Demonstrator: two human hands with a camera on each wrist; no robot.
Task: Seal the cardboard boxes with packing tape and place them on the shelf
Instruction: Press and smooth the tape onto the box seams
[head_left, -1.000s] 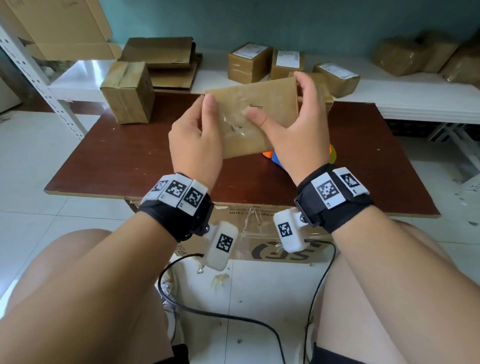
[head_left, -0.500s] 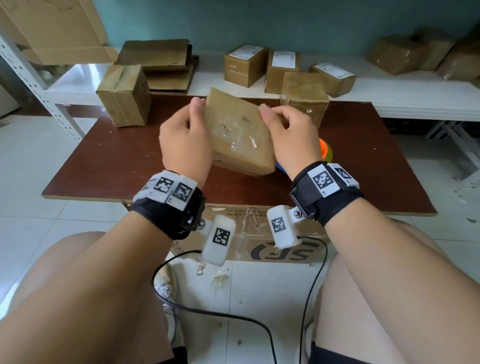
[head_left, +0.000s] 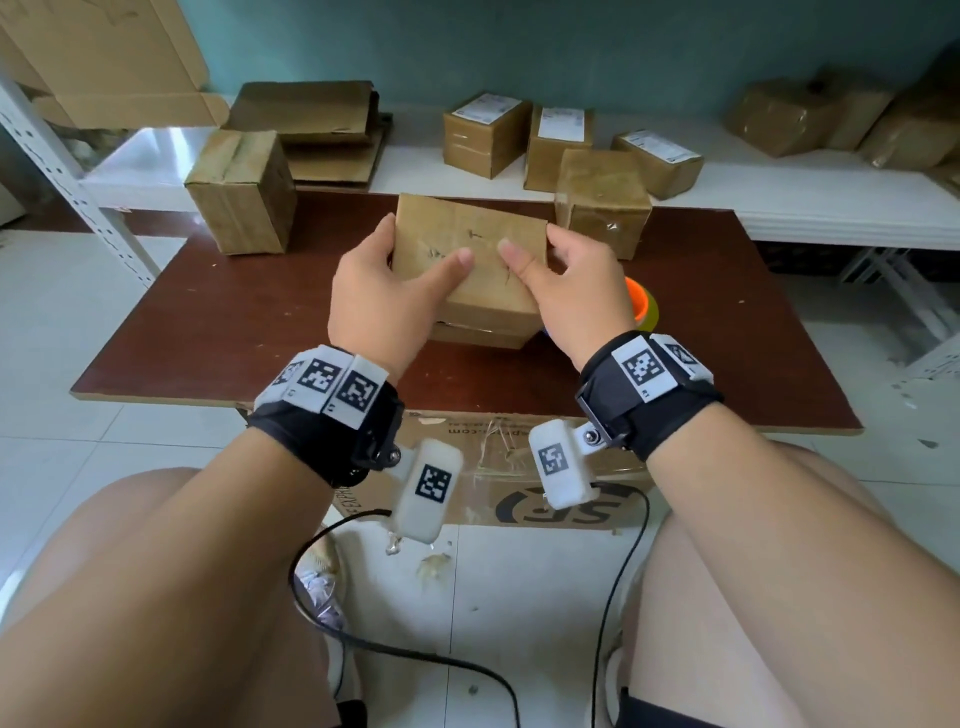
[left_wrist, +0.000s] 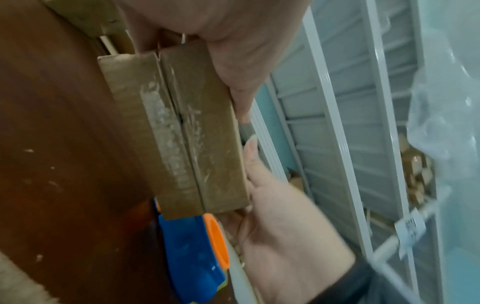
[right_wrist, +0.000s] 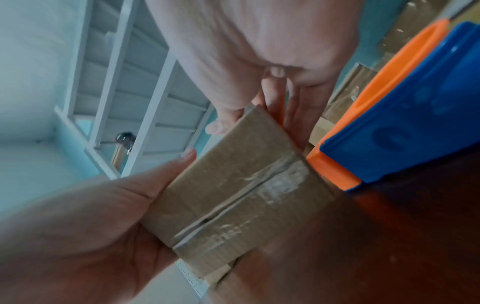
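Cardboard box (head_left: 470, 260) held tilted over the brown table (head_left: 218, 332), taped seam facing down. Left hand (head_left: 382, 299) grips its left side, thumb on top; right hand (head_left: 569, 288) grips the right side likewise. Orange-blue tape dispenser (head_left: 641, 306) just right, partly hidden.

Black wristbands (head_left: 332, 436) wrap both bare forearms. Each carries white blocks (head_left: 644, 366) printed with black square markers. Black cables (head_left: 405, 649) trail from white camera pods (head_left: 428, 491).
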